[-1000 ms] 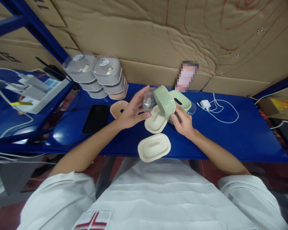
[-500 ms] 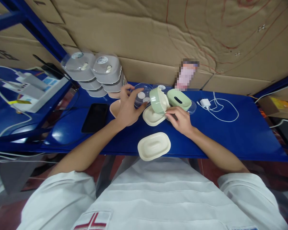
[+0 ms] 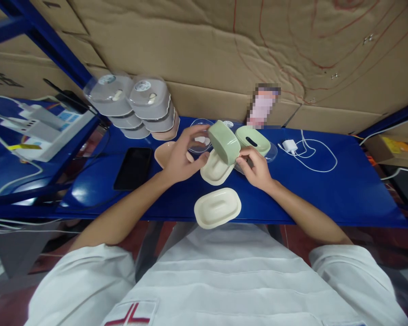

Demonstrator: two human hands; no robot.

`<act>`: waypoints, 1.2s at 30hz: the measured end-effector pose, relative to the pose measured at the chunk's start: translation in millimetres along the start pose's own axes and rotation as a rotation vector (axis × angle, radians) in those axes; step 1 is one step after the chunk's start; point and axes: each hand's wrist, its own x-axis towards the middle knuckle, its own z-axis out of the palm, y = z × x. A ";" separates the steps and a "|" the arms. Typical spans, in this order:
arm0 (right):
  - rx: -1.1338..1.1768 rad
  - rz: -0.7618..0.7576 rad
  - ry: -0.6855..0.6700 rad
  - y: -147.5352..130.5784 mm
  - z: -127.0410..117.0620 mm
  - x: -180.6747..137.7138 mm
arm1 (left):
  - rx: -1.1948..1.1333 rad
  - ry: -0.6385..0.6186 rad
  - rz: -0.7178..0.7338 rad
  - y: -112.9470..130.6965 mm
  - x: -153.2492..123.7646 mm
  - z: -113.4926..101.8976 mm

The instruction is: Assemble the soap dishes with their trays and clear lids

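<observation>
Left hand (image 3: 184,157) and right hand (image 3: 256,168) meet over the blue desk (image 3: 343,194), forearms slanting in from the near corners. The left is spread wide at the green container's (image 3: 225,142) left side (contact unclear); the right pinches its right rim, some fingertips hidden. The container tilts, inside unseen, partly covering a cream tray (image 3: 212,176). The left hand partly hides a peach piece (image 3: 161,155).

Both arms extend forward with forearms converging, the left hand (image 3: 184,156) positioned with thumb spread apart from the extended fingers, the right hand (image 3: 257,168) with thumb and bent index finger pinched.
</observation>
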 end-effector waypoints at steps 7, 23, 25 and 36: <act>0.023 -0.033 -0.157 -11.4 7.6 2.4 | -0.040 -0.035 -0.049 8.2 -1.3 19.8; 0.371 0.801 -0.106 3.4 -7.7 18.8 | 0.487 -0.212 -0.008 -26.0 13.5 -19.0; 0.142 0.655 -0.139 -6.6 -19.6 13.8 | 0.539 -0.282 0.020 -6.0 6.8 -20.8; -0.603 0.064 -0.376 16.6 -70.4 -39.6 | 0.719 -0.588 -0.067 90.3 -108.3 -19.8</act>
